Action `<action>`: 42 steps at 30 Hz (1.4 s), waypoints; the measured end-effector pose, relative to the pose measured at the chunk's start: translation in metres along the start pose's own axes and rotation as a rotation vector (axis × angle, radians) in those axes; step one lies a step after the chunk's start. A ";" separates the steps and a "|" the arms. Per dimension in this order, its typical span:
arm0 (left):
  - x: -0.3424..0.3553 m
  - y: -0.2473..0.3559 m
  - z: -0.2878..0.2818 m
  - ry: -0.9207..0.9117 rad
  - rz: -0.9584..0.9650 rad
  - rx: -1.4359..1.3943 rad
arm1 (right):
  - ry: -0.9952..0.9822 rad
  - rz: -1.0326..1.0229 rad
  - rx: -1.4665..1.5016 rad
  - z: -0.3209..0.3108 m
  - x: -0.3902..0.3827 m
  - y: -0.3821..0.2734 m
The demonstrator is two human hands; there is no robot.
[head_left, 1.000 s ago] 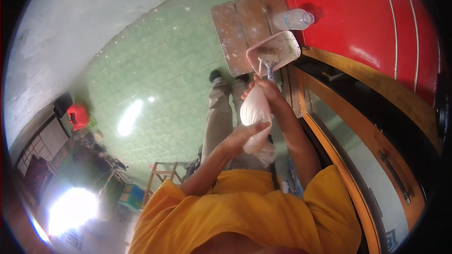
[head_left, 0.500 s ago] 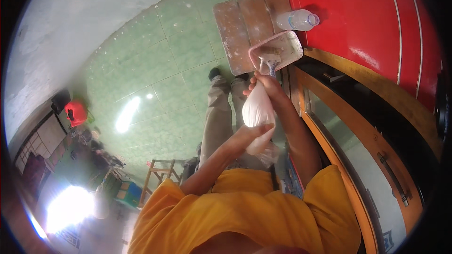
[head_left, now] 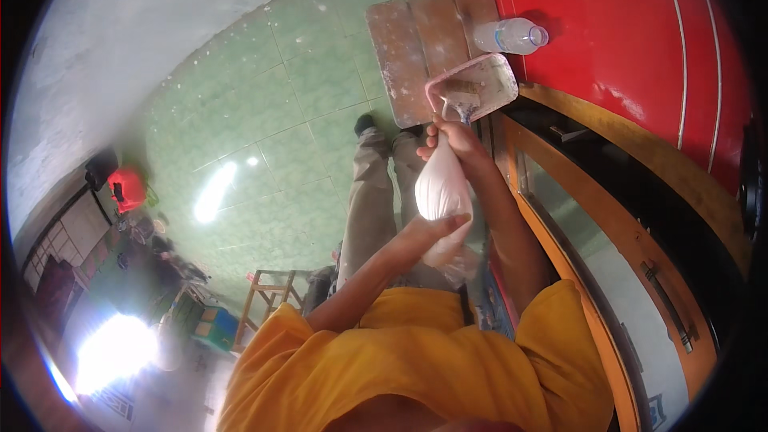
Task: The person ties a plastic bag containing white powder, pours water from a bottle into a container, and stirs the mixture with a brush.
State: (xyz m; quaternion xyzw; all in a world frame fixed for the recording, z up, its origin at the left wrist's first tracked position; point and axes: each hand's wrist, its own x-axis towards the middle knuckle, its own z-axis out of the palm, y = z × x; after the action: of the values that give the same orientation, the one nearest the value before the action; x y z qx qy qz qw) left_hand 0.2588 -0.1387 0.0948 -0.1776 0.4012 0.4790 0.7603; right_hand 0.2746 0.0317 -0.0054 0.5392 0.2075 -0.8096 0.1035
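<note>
A white, full-looking plastic bag [head_left: 442,184] hangs between my two hands in front of my legs. My right hand [head_left: 456,139] is closed around the bag's narrow far end, its fingers curled. My left hand [head_left: 438,229] wraps the bag lower down, nearer my body, and the loose clear plastic end droops below it. Just beyond my right hand stands a pale tray [head_left: 498,94] with a pinkish, paint-smeared rim. A paintbrush [head_left: 462,101] lies in it, its handle toward my right hand.
The tray rests partly on a brown slatted wooden surface [head_left: 400,48]. A clear plastic bottle [head_left: 512,35] lies or stands beside it, against a glossy red surface [head_left: 608,40]. On my right is an orange-framed glass cabinet [head_left: 616,232]. A wooden stool [head_left: 268,296] stands at lower left.
Both hands and the bag have shifted very slightly right in the picture. Both hands keep their hold on the bag.
</note>
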 end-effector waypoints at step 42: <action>0.019 0.013 -0.007 0.052 0.070 0.144 | -0.147 -0.105 0.015 -0.011 -0.023 0.000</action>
State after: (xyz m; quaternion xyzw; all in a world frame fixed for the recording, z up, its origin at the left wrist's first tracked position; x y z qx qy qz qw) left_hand 0.2482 -0.1257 0.0778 -0.1206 0.4602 0.4703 0.7433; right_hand 0.2923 0.0355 0.0121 0.4675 0.2215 -0.8528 0.0718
